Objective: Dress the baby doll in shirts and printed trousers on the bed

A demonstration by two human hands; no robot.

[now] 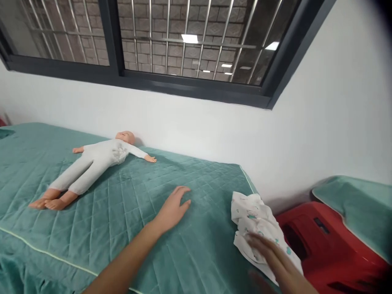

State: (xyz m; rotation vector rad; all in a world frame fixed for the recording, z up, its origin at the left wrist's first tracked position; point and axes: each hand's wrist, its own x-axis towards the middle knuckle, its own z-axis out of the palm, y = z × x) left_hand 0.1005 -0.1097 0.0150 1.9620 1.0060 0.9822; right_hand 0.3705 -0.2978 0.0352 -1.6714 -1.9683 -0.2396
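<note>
A baby doll (92, 163) in a white one-piece suit lies on its back on a bed, head toward the wall and arms spread. My left hand (173, 208) rests flat on the green quilted cover (122, 228), fingers stretched out, to the right of the doll and apart from it. My right hand (272, 255) lies on a crumpled white cloth with small green prints (254, 216) near the bed's right edge. Its fingers are extended over the cloth and slightly blurred.
A white wall runs behind the bed, with a dark-framed barred window (183, 49) above. A red plastic object (330, 249) stands to the right of the bed. Beyond it is another green-covered surface (355, 204).
</note>
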